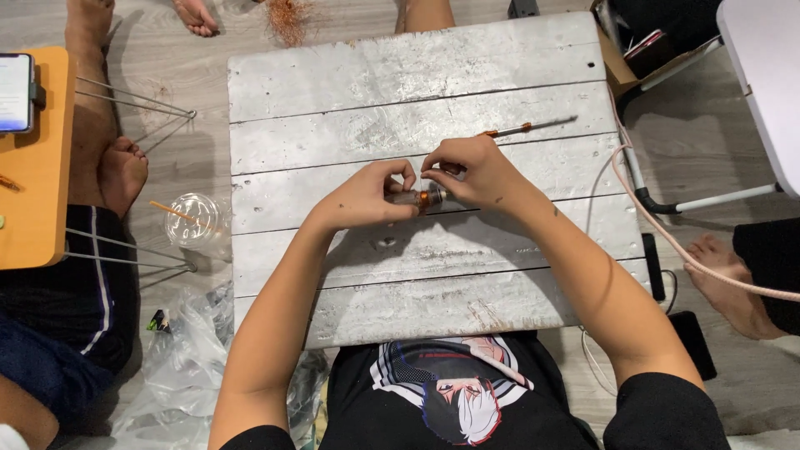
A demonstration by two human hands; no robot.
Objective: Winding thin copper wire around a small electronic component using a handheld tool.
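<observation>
Both my hands meet over the middle of a white-painted plank board [417, 75]. My left hand [367, 196] grips a small cylindrical part [421, 198] with a metal body and copper-coloured winding at one end. My right hand [467, 171] pinches the same part from the right, fingertips at its copper end. A thin screwdriver [529, 127] with an orange collar lies on the board just beyond my right hand.
A clear plastic cup [196, 223] with a straw stands on the floor at left, beside an orange side table [37, 167] bearing a phone [15, 92]. Other people's legs and feet [121, 171] sit left and right. A pink cable [667, 242] trails right. Plastic bags [187, 358] lie lower left.
</observation>
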